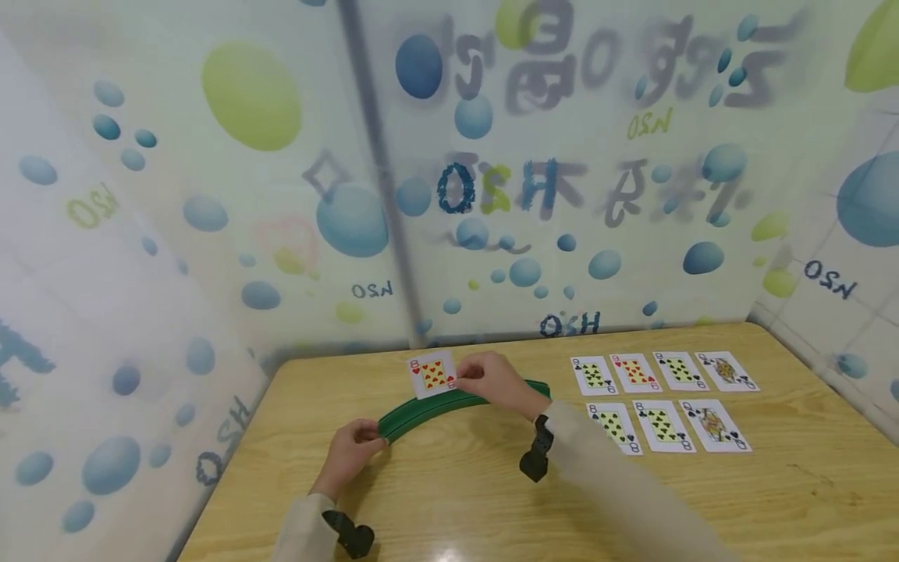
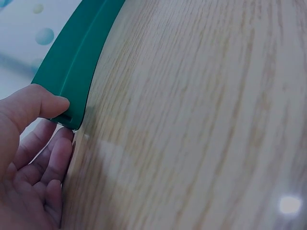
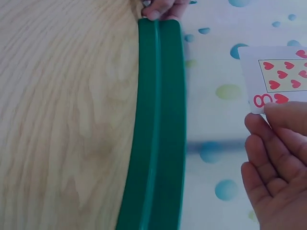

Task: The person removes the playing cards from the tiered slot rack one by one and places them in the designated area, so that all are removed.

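Note:
In the head view a curved green playing-card holder (image 1: 424, 409) stands on the wooden table. My left hand (image 1: 350, 453) pinches its left end; up close in the left wrist view, the thumb lies on top of the holder (image 2: 79, 67) and the fingers are below it. Above the holder's middle, my right hand (image 1: 497, 382) pinches an eight of hearts (image 1: 432, 373) by its lower right corner, face towards me. The right wrist view shows this card (image 3: 283, 74) apart from the holder (image 3: 165, 124), whose groove has no card in the visible part.
To the right, several cards lie face up in two rows on the table (image 1: 449, 499). The back row includes a nine of hearts (image 1: 635, 372) and a face card (image 1: 726, 371); another face card (image 1: 715, 425) ends the front row. A bubble-patterned wall (image 1: 477, 257) rises behind.

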Motion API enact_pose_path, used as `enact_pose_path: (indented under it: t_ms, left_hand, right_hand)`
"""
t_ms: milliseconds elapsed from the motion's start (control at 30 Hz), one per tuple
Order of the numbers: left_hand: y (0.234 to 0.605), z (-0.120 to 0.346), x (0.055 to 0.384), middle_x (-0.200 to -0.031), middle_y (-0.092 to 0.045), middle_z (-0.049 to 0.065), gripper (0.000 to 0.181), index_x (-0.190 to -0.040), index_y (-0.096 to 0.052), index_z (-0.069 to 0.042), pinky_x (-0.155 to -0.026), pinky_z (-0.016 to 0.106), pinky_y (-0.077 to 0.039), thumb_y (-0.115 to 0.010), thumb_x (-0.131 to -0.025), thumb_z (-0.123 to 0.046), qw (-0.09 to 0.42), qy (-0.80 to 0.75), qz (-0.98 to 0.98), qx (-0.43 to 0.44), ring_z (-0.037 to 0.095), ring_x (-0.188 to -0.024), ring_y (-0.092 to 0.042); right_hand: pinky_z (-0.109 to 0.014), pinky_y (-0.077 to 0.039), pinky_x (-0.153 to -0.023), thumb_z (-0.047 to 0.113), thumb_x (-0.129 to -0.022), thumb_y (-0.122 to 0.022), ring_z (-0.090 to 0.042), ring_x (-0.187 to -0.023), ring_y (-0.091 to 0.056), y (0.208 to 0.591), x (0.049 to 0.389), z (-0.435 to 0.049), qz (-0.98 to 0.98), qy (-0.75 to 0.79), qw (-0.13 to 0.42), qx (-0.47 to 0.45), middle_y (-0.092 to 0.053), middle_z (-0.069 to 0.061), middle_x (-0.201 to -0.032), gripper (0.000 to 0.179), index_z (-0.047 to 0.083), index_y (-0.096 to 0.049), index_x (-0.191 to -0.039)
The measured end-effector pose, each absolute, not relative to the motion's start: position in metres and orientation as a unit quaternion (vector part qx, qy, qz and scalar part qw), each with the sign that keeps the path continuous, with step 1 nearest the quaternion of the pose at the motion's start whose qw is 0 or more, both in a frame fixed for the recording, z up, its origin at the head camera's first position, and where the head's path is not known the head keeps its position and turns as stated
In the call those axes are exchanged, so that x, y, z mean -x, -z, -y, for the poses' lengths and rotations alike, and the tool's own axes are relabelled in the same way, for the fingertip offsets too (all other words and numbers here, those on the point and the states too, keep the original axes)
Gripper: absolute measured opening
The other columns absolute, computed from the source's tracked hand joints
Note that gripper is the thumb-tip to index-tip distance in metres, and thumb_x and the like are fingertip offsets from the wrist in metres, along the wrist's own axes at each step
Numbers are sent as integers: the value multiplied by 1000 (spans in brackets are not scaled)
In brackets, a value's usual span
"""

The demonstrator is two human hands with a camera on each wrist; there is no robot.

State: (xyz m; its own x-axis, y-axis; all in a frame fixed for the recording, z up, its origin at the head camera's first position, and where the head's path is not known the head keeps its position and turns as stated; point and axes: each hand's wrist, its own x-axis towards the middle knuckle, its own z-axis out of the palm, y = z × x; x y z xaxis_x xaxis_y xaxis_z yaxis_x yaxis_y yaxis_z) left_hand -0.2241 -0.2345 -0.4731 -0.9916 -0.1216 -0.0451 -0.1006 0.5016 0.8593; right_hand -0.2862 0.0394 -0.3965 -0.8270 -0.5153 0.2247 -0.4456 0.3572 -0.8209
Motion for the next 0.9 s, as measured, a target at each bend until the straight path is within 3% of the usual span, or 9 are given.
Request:
enact_pose_path:
  t_ms: [167,267,400,500,900]
  left_hand:
    - [473,236,222,-89,-59,11,30,-104,-57,8,-67,30,-44,-66,-79,-4,15,499,865,-59,19,-79,-55]
    - [471,236,220,-89,-59,11,31,-105,-56,9,-66,30,-44,-67,-79,-5,15,498,866,-54,19,-78,-55]
    - [470,235,220,-89,-59,11,31,-104,-56,10,-65,29,-44,-67,-79,-5,17,495,867,-50,19,-77,-54]
    - [470,234,221,-88,-59,11,30,-104,-57,9,-65,29,-44,-66,-79,-4,17,494,868,-53,19,-77,-54]
    - [470,232,222,-89,-59,12,29,-104,-56,9,-66,29,-44,-65,-79,-3,15,495,867,-54,19,-78,-54]
  right_hand:
    - [-29,-46,-69,12,-86,-62,-12,-73,-56,393,288,-61,-826,489,24,280,-61,1,-80,7,7,-65,-84]
    - [-33,-46,-69,9,-87,-61,-19,-75,-58,379,279,-74,-821,495,22,284,-62,-6,-81,8,1,-64,-86]
    - [-34,-46,-67,10,-88,-59,-31,-79,-59,377,281,-92,-818,501,30,281,-62,-10,-84,9,1,-62,-87]
    - [-33,-46,-67,16,-88,-60,-33,-81,-59,388,292,-108,-821,499,29,275,-63,-7,-85,11,5,-61,-87]
    - [-36,-43,-67,18,-89,-59,-18,-75,-58,386,292,-173,-856,467,-13,224,-64,-9,-84,15,4,-62,-94]
